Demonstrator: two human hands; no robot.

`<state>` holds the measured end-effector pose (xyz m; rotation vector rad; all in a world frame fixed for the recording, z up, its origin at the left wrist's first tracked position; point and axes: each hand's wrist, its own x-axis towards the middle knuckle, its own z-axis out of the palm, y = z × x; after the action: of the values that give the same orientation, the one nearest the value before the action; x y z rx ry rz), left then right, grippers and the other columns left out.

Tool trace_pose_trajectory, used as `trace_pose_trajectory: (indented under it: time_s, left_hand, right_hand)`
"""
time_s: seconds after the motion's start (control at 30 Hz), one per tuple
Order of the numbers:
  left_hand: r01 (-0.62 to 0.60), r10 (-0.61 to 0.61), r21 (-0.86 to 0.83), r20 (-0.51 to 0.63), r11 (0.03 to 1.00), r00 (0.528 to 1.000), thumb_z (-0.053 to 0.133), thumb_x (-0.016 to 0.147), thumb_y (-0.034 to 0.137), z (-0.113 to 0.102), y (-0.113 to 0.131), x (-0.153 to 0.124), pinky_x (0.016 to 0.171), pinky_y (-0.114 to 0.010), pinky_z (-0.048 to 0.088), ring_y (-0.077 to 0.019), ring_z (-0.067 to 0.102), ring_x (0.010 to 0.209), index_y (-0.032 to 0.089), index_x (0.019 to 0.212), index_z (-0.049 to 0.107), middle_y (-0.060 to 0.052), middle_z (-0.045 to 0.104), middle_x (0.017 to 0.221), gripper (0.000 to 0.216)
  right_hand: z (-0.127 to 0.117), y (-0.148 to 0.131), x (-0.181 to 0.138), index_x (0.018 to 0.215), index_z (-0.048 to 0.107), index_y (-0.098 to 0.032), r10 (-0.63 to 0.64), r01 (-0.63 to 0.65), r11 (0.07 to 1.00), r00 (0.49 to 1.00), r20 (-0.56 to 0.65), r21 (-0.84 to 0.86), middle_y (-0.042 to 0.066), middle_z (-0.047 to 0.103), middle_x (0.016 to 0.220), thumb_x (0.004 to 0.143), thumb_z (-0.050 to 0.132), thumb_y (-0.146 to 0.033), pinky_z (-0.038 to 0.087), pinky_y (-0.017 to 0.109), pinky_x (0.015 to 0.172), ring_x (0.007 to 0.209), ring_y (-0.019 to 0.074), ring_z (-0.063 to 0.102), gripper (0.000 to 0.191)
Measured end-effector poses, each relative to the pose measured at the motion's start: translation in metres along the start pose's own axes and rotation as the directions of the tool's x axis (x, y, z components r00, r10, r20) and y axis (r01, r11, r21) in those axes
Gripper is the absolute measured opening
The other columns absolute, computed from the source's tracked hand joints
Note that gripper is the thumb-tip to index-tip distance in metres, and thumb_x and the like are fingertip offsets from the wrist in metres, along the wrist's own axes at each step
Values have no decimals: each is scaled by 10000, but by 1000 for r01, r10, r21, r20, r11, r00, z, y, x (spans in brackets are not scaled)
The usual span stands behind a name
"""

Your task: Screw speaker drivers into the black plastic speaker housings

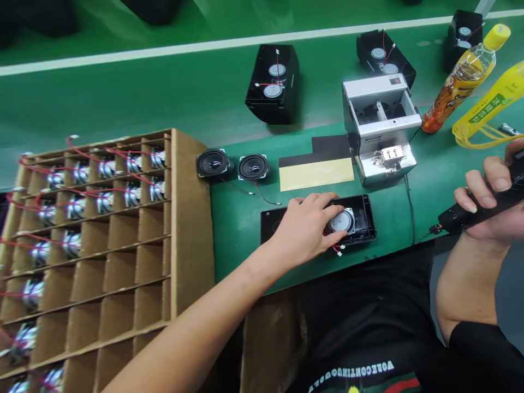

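My left hand (305, 226) reaches across the bench edge, thumb and index finger gripping the rim of a round speaker driver (342, 221). That driver sits back-up inside a shallow black speaker housing (368, 210), with red wires and white plugs near my thumb. The housing's left part is partly hidden under the hand. At the right, my right hand (489, 188) is wrapped around a black electric screwdriver (458, 215), whose bit points left, apart from the housing. Two loose speaker drivers, one at the box (213, 162) and another speaker driver (254, 167), lie cone-up behind my left hand.
A divided cardboard box (192, 218) with several wired drivers stands at left. Behind the housing are a silver screw feeder (385, 131) and a yellow-and-black sheet (317, 173). Farther back stand a black speaker box (272, 84), an orange drink bottle (458, 87) and a yellow bottle (489, 106).
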<state>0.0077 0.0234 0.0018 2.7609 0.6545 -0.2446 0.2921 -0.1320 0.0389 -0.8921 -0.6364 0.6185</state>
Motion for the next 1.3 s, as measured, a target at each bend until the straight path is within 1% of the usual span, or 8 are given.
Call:
trace_pose_trajectory:
  time_s: [0.33, 0.5, 0.6, 0.73, 0.93, 1.1, 1.2, 1.3]
  left_hand:
    - [-244, 231, -46, -192, 969, 954, 630, 966, 755, 2, -30, -34, 1151, -671, 455, -473, 452, 1511, 254, 1585, 567, -207, 418, 1724, 800]
    - [-251, 277, 134, -247, 959, 928, 725, 916, 401, 19, -33, -35, 997, -645, 507, -481, 571, 1316, 264, 1480, 670, -238, 505, 1633, 582]
    - [-242, 273, 140, -285, 960, 919, 637, 961, 384, 22, -22, -30, 942, -632, 518, -477, 576, 1292, 236, 1456, 680, -269, 525, 1582, 519]
    - [-203, 232, 122, -314, 972, 921, 633, 944, 370, 23, -12, -26, 947, -632, 511, -472, 554, 1323, 249, 1454, 670, -256, 523, 1582, 526]
    - [-236, 262, 124, -289, 964, 921, 652, 930, 371, 21, -11, -24, 935, -658, 514, -488, 575, 1289, 223, 1462, 674, -286, 522, 1576, 553]
    - [-191, 206, 80, -278, 978, 938, 721, 892, 369, 21, -8, -25, 1013, -677, 489, -489, 562, 1337, 256, 1478, 671, -252, 510, 1622, 599]
    - [-180, 186, 49, -268, 983, 945, 747, 894, 372, 21, -6, -26, 1087, -695, 452, -496, 503, 1439, 272, 1503, 647, -235, 446, 1695, 625]
    - [-208, 202, 9, -276, 978, 940, 786, 872, 365, 21, -6, -27, 1142, -724, 405, -512, 446, 1505, 267, 1526, 625, -229, 347, 1762, 680]
  right_hand:
    - [58, -38, 31, 1060, 772, -391, -7, 29, 987, 990, 139, -158, -68, 369, 635, 552, 1011, -675, 274, 297, 370, 430, 121, 284, 629]
    - [107, 0, 62, 1143, 591, -253, -406, 396, 854, 913, 45, -336, -1, 434, 733, 869, 302, -1039, 394, 330, 434, 506, 163, 448, 881]
    - [115, 27, 72, 1221, 545, -261, -430, 450, 792, 891, 146, -413, 19, 424, 754, 944, -20, -930, 358, 348, 407, 493, 183, 437, 918]
    - [108, 42, 74, 960, 580, -270, -369, 424, 690, 903, 219, -587, 52, 440, 751, 878, -167, -911, 395, 376, 403, 493, 193, 444, 988]
    - [97, 46, 73, 963, 659, -294, -231, 413, 458, 910, 343, -787, 80, 532, 821, 965, 369, -913, 494, 382, 486, 594, 230, 537, 684]
    - [104, 47, 70, 1102, 658, -325, -303, 404, 650, 915, 268, -644, 48, 418, 725, 876, 9, -994, 383, 383, 426, 496, 220, 438, 959]
    - [113, 43, 61, 1185, 624, -310, -329, 376, 770, 926, 185, -516, 10, 381, 675, 894, 33, -995, 332, 347, 393, 451, 189, 397, 950]
    - [115, 24, 51, 1282, 618, -310, -303, 329, 753, 942, 142, -571, 5, 424, 705, 805, 22, -1065, 353, 336, 383, 435, 164, 390, 1074]
